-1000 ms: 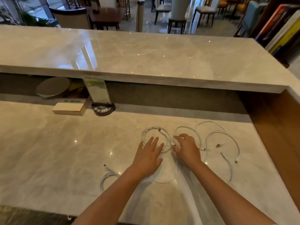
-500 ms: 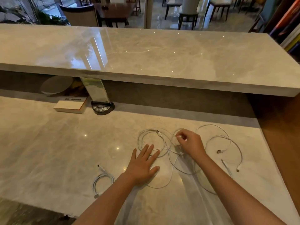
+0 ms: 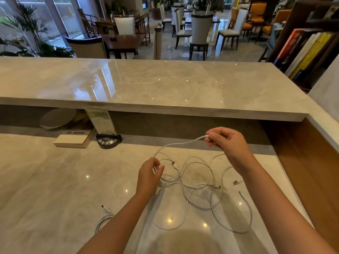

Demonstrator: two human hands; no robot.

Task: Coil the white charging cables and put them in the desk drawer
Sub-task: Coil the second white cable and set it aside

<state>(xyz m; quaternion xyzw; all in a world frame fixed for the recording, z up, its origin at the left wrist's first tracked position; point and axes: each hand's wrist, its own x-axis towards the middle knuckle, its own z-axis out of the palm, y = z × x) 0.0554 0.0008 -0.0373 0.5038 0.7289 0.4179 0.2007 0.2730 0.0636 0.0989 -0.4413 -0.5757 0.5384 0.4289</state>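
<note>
so the right hand (image 3: 226, 143) is up off the surface (image 3: 55, 180), pinching the plug end of one white cable (image 3: 180, 143) between thumb and fingertips; that cable droops away to the left of the hand and down into the pile below it; the left hand (image 3: 149, 176) sits lower and closer to the person, fingers curled in around a strand at the left edge of the pile, looks like a light pinch on it; the tangle of white cables (image 3: 194, 187) lies loose on the surface between and below both hands, loops crossing each other, can't tell how many separate cables are in there; a couple of plug ends (image 3: 236, 182) poke out just under the right forearm; one long loop (image 3: 245, 213) swings out toward the person on the right side; well off to the left of the left forearm there's a smaller bundle (image 3: 102, 220) already wound up, its plug sticking out; further out past the left hand, up against the back of the surface, a round black puck with buttons (image 3: 109, 141) and a flat white box (image 3: 73, 141) beside it; above all that runs the raised counter ledge (image 3: 146, 85); chairs and tables beyond it
</note>
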